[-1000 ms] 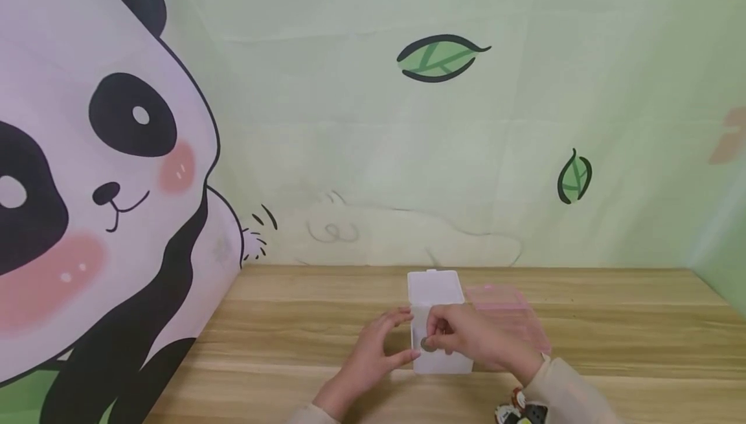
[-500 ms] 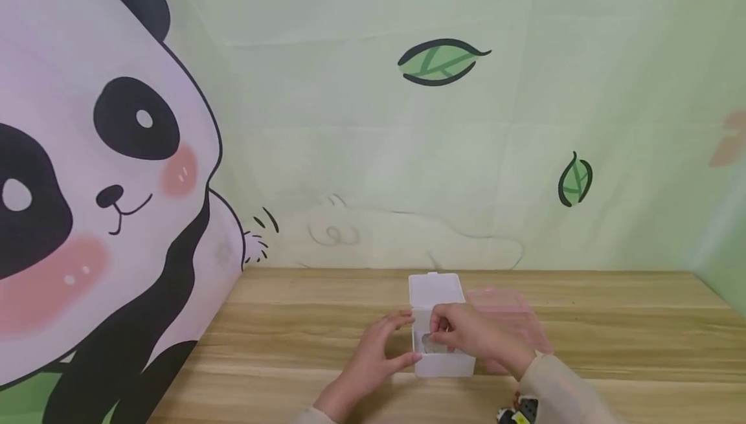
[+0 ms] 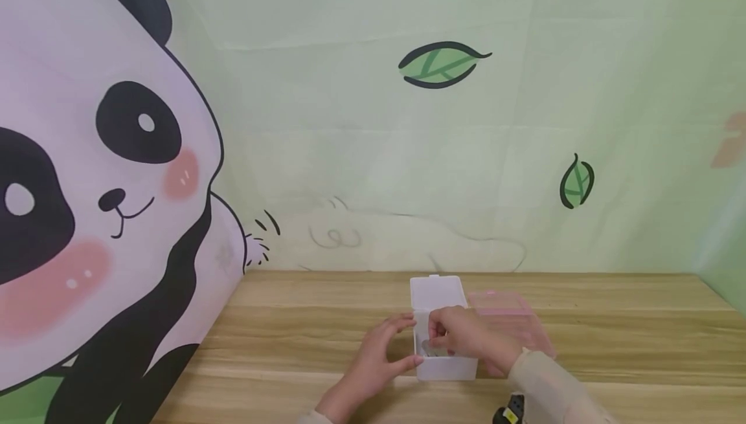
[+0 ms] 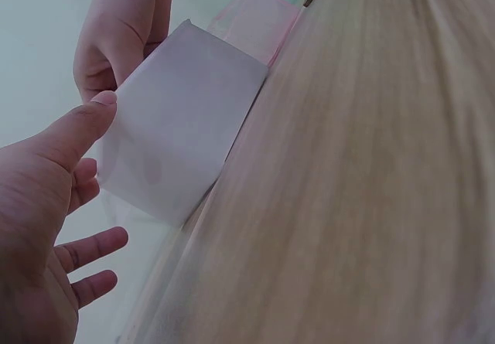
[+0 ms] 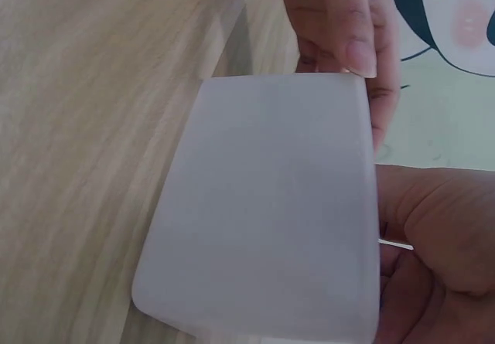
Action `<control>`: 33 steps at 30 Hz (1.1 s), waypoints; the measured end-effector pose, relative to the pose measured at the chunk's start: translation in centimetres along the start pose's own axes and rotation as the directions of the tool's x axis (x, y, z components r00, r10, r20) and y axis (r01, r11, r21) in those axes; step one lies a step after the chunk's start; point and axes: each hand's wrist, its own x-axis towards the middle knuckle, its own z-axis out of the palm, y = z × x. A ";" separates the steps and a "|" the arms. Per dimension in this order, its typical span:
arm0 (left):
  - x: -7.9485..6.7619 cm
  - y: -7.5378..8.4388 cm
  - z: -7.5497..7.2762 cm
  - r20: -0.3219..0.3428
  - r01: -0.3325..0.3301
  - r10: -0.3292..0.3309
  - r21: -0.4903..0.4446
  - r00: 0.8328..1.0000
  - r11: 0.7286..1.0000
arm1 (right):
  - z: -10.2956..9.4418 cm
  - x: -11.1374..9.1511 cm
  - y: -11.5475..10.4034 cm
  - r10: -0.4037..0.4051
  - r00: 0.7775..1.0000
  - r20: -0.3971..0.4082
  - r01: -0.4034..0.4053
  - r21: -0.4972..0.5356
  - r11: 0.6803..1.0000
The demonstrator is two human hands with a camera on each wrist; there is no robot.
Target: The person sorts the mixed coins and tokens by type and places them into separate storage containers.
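Note:
A small frosted white box (image 3: 445,367) stands on the wooden table (image 3: 291,327) with its lid (image 3: 437,293) folded back. My left hand (image 3: 379,353) grips the box's left side, fingers at the far corner and thumb at the near one. In the left wrist view its thumb (image 4: 93,120) touches the box (image 4: 182,124). My right hand (image 3: 460,333) reaches down into the box with curled fingers that pinch a small grey coin (image 3: 434,348). In the right wrist view the box wall (image 5: 271,205) hides most of that hand (image 5: 441,236); a thin silver edge (image 5: 394,243) shows between its fingers.
A flat pink translucent box (image 3: 504,304) lies just right of and behind the white one, partly hidden by my right wrist. A wall cloth with a panda and leaves closes the table's left and far edges. A dark wrist device (image 3: 509,414) sits at the bottom.
My right hand has carried the coin from the box's front left corner down into the box. The left hand has kept its grip on the box's side.

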 end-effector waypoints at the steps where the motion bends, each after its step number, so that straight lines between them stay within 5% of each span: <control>1: 0.0 0.0 0.0 -0.002 -0.002 0.002 0.005 1.000 1.000 | 0.1 0.1 0.0 0.008 1.000 0.003 -0.008 -0.013 1.000; 17: 0.1 -0.3 0.4 -0.025 -0.035 0.036 0.030 0.999 0.999 | 1.0 0.5 -0.4 0.068 0.997 -0.023 -0.071 -0.300 0.951; 33: 0.1 -0.1 0.1 -0.013 -0.007 0.008 0.018 1.000 1.000 | 1.4 0.8 -0.1 0.056 0.997 -0.055 -0.072 -0.354 0.933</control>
